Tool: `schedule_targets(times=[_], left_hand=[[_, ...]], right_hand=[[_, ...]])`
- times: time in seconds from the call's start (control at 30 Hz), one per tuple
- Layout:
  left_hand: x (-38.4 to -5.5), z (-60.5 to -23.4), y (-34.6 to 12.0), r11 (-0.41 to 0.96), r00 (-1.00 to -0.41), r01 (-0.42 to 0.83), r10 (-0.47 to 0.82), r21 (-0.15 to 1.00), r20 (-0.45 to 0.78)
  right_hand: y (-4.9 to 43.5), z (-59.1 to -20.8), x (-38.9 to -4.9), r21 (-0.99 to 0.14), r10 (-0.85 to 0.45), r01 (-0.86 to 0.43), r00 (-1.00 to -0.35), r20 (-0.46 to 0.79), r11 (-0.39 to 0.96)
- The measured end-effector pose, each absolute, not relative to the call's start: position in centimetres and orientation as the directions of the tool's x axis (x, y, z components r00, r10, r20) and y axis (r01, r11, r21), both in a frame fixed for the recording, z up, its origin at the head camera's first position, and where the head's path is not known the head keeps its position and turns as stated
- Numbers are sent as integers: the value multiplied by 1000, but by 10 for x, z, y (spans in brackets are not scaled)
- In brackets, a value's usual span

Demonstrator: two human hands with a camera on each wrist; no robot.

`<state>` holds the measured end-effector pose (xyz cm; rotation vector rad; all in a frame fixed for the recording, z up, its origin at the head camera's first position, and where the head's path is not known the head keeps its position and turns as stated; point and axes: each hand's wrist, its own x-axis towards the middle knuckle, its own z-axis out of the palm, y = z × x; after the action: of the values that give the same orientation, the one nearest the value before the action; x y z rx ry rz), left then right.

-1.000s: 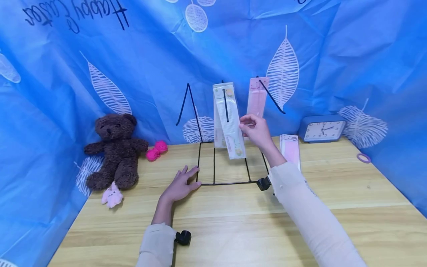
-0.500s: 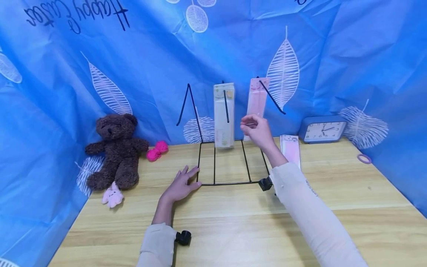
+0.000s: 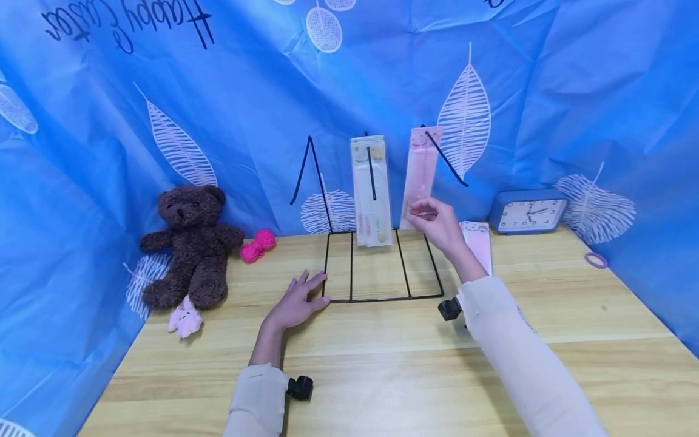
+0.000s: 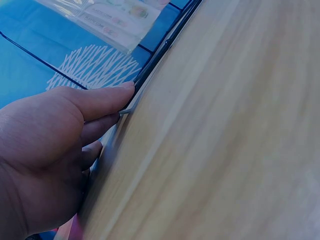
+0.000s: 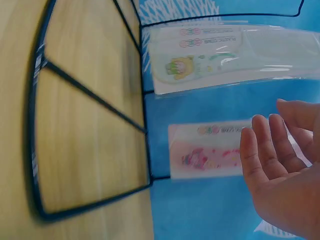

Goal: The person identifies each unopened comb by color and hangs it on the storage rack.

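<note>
- The black wire rack (image 3: pixel 382 300) stands on the wooden counter (image 3: pixel 382 376), its base frame flat and its hooks raised at the back.
- The left hand (image 3: pixel 295 305) lies at the left side of the rack, fingers extended and slightly spread, with thumb and fingertips touching the base wire.
- The right hand (image 3: pixel 439 226) is raised at the right side of the rack, its fingers loosely bent and gripping nothing; whether they touch the packet behind them I cannot tell.
- Overlapping white comb packets (image 3: pixel 363 188) hang on the rack's middle hook, their lower ends above the base.
- A pink comb packet (image 3: pixel 419 170) hangs on the rack's right hook, its lower part next to the right hand.
- More pink packets (image 3: pixel 478 243) lie just to the right of the rack, partly covered by the right arm.
- A blue clock (image 3: pixel 530 212) and, farther out, a purple ring (image 3: pixel 596 266) sit to the right of the rack.
- A brown teddy bear (image 3: pixel 191 243), a small pink plush (image 3: pixel 184 318) and a bright pink object (image 3: pixel 251 252) lie left of the rack.
- A blue backdrop (image 3: pixel 382 73) hangs behind the rack.
</note>
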<state>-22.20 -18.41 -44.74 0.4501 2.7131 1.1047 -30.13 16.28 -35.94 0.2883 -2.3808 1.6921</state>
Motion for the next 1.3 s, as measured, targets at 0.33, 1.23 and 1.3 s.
schedule_targets(times=[0.33, 1.23, 1.3], left_hand=[[-224, -448, -184, 682, -936, 228, 351, 695, -38], [-223, -449, -184, 667, -940, 198, 338, 719, -54], [-223, -449, -184, 667, -941, 198, 335, 718, -52]], right_hand=[[195, -372, -291, -925, -44, -151, -988, 145, 349], [280, -412, -275, -888, 26, 51, -999, -43, 456], [286, -415, -274, -889, 20, 52, -999, -48, 454]])
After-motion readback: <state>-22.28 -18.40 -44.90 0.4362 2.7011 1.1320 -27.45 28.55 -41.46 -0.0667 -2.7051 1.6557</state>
